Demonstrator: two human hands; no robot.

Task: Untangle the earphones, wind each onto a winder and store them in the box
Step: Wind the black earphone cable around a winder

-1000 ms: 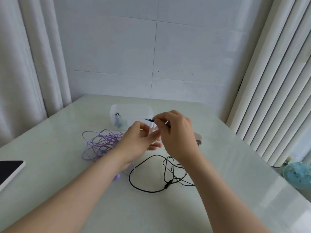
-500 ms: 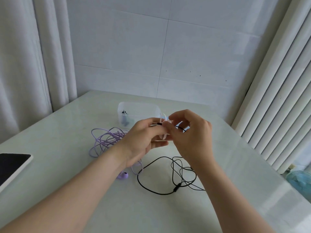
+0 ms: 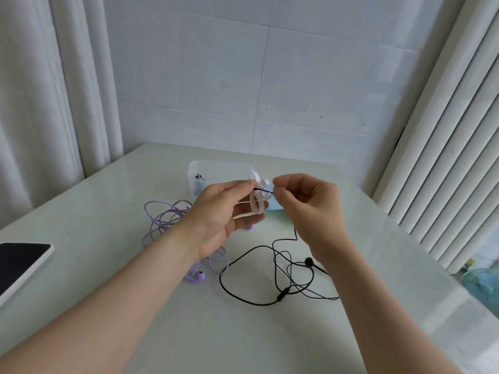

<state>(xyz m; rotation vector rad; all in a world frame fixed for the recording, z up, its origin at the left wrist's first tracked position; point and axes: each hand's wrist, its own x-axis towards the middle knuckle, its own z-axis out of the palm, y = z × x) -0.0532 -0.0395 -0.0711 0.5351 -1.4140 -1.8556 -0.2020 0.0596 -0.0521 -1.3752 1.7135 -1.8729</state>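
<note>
On the table [image 3: 378,252], with the box [image 3: 216,171] at 12 o'clock of the hands, the loose black earphones [image 3: 282,293] at 6 o'clock could be knotted at their crossed loops, or dragged into the purple earphones [image 3: 168,218] heaped at 9 o'clock, once winding is begun. The left hand [image 3: 218,214] is raised with the pale winder [image 3: 255,209] pinched between thumb and fingers. The black cable's end is pinched by thumb and forefinger of the right hand [image 3: 310,206], just beside it.

black cable end [image 3: 263,190] now across white winder [image 3: 255,209], right hand [image 3: 306,209] drawn aside
</note>
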